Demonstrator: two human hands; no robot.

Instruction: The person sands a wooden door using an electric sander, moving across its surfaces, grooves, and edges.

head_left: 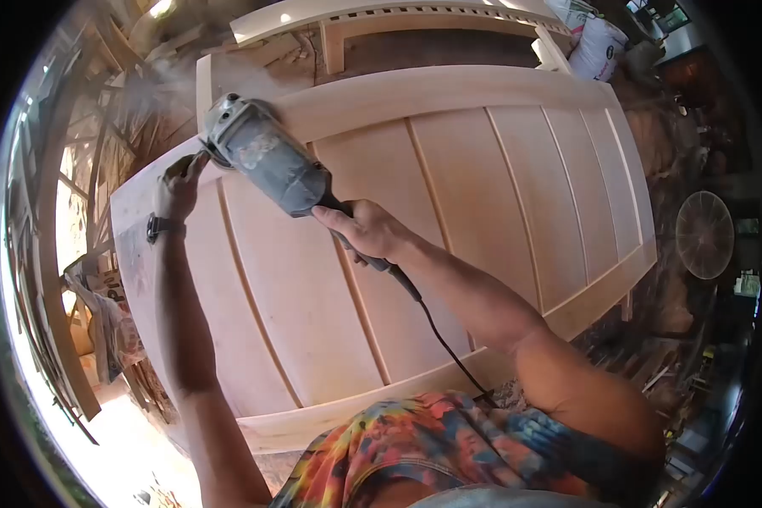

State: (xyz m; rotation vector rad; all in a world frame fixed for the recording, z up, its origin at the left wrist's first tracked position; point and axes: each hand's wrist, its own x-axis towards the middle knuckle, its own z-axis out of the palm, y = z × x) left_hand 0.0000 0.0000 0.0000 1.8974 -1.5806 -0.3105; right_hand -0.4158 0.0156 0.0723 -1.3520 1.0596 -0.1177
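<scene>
- Head view, and from where I stand the panelled wooden board (364, 178) lies broad and flat before the person, its long grooves running away from the near rail.
- The angle grinder (275, 161) is at the board's far left corner, its head over the upper rail and its body slanting back toward the person.
- The right hand (368, 229) has its fingers wrapped round the rear handle, thumb along the top.
- The left hand (178, 190), with a wristwatch (161, 227) behind it, has bent fingers right beside the grinder's head; I cannot tell whether they grip a part of it or only steady it.
- Pale dust (173, 85) hangs beyond the head; thick enough, it could hide the edge being worked.
- My worry is those left fingers: a kick or slip of the tool could bring the disc against them.
- Tilting or lingering could gouge the rail or round off the corner.
- The power cord (440, 334) trails over the board toward the shirt (432, 432); caught at the near edge, it could tug the tool askew.
</scene>
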